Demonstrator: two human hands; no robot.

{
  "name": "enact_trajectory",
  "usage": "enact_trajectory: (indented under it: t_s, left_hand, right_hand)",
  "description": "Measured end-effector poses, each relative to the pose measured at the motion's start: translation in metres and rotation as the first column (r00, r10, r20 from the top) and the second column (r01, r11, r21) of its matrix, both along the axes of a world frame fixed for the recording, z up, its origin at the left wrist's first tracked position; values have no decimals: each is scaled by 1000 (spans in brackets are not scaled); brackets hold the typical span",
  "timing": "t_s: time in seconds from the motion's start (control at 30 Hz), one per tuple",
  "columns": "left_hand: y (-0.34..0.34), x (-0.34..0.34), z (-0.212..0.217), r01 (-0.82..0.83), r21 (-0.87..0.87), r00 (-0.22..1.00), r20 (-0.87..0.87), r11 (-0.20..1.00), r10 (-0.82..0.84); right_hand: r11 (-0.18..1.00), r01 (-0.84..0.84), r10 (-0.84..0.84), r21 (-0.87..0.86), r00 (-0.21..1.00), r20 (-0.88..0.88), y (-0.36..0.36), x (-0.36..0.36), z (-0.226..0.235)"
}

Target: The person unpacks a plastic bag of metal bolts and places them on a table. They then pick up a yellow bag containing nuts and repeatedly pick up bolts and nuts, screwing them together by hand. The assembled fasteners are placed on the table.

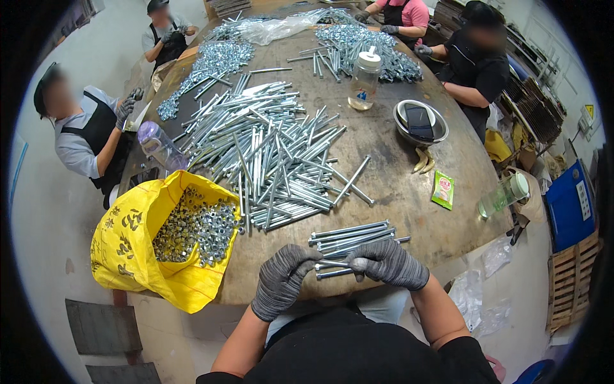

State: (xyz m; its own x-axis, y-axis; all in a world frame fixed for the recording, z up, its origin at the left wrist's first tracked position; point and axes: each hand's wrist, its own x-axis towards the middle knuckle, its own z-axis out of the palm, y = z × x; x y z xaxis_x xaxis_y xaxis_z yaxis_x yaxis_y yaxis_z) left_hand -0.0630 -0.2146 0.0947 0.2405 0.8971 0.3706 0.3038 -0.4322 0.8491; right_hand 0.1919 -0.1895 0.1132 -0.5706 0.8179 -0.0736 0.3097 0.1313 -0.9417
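Lower centre: gloved left hand (pixel 284 276) and right hand (pixel 385 262) pinching one bolt (pixel 332 263) between them, small finished row (pixel 354 234) just above, large unsorted pile (pixel 268 153) and sack of nuts (pixel 192 227) remaining on worktop (pixel 396 185).

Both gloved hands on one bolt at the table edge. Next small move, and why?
Probably lay the bolt onto the small row of bolts just beyond it. Left hand and right hand pinch its two ends, and the row lies parallel, close by. Whether a nut is on it cannot be told.
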Motion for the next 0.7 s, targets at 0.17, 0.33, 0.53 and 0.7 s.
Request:
enact_trajectory:
  t_s: [0.17,0.33,0.53,0.7]
  left_hand:
    - [-1,3,-2,61,254,984,-178,965,-15]
    - [-5,-25,-18,-295,28,948,-118,955,296]
    - [-36,-133,-49,-719,279,384,-604,637,699]
    - [-45,-145,-68,-807,220,314,-626,548,714]
  right_hand:
    - [917,-89,62,-390,995,-79,11,13,-10]
    - [814,-44,-196,579,918,345,16,0,-31]
    - [760,-95,-246,643,873,420,28,8,-37]
    - [545,4,-410,839,874,262,127,-15,23]
